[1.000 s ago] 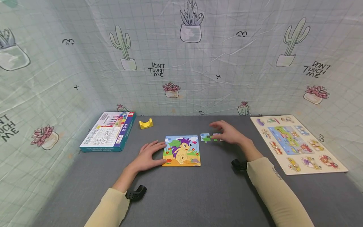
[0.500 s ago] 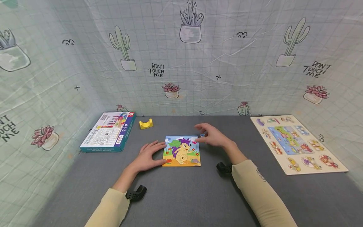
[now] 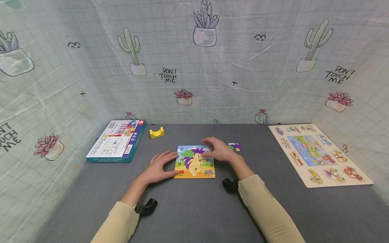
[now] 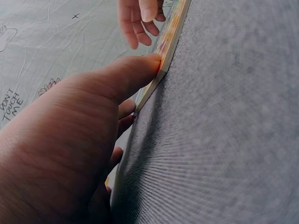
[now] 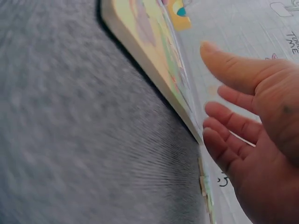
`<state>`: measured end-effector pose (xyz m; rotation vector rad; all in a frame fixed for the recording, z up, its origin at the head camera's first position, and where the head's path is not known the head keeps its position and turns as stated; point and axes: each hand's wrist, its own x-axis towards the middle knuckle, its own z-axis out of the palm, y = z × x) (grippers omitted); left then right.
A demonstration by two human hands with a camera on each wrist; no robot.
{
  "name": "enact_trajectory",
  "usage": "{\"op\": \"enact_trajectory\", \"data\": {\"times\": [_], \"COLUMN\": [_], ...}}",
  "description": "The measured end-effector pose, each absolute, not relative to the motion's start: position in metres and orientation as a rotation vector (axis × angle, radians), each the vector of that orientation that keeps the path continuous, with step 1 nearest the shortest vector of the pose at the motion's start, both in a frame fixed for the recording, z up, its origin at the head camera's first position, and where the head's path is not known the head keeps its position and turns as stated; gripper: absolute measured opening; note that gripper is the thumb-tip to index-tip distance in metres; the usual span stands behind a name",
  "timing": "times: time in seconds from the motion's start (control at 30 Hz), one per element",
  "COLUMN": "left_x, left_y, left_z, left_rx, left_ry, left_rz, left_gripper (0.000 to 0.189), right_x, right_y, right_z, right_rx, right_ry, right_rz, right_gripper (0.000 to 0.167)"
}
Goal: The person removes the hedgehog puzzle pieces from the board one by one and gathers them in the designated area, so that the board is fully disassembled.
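A square jigsaw puzzle [image 3: 194,168] with a purple-spined hedgehog on it lies flat on the grey table. My left hand [image 3: 159,167] rests at its left side, thumb on the lower left corner and the other fingers spread along the edge. In the left wrist view the thumb [image 4: 140,67] presses on the puzzle's corner. Over the puzzle's upper right corner hovers my right hand [image 3: 219,151], covering part of the picture. Its thumb [image 5: 233,67] and fingers stand apart with nothing between them in the right wrist view. Loose puzzle pieces [image 3: 235,147] in purple and green lie just beyond that hand.
A yellow arch block [image 3: 156,133] stands behind the left hand. Farther left lies a teal-edged toy box [image 3: 117,141]. A wooden peg puzzle board [image 3: 319,172] lies at the right. A printed cloth [image 3: 212,67] rises behind the table.
My right hand has moved left from the loose pieces to over the puzzle's upper right corner, uncovering the purple piece. My left hand has stayed at the puzzle's left edge.
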<state>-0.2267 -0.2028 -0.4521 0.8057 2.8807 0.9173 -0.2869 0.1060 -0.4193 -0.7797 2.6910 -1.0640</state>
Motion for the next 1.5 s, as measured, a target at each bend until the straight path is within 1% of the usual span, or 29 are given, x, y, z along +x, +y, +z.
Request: {"op": "enact_trajectory", "data": {"times": [0.47,0.73,1.0,1.23,1.33,1.5], "left_x": [-0.228,-0.227,-0.227,-0.226,-0.226,-0.227], "left_y": [-0.204,-0.204,-0.203,-0.203,-0.203,-0.202], "left_z": [-0.453,-0.452,-0.452,-0.452,-0.451,-0.451], "left_rx": [0.797,0.796,0.791,0.8,0.794,0.791], "left_ry": [2.886,2.885,2.886,2.889,2.89,2.887], "left_rz": [0.931,0.931,0.927,0.927,0.919,0.919], "left_gripper": [0.071,0.07,0.071,0.07,0.07,0.07], "right_x": [-0.282,-0.282,-0.28,-0.277,-0.277,-0.279], "right_y": [0.095,0.092,0.092,0.092,0.094,0.098], "right_z": [-0.419,-0.421,-0.422,-0.419,-0.419,-0.42], "right_rx": [-0.687,-0.64,-0.659,-0.642,-0.673,-0.725], "right_ry": [2.817,2.83,2.826,2.815,2.803,2.801], "right_rz": [-0.808,-0.805,-0.828,-0.92,-0.964,-1.043], "right_gripper": [0.058,0.058,0.057,0.054,0.051,0.037]}}
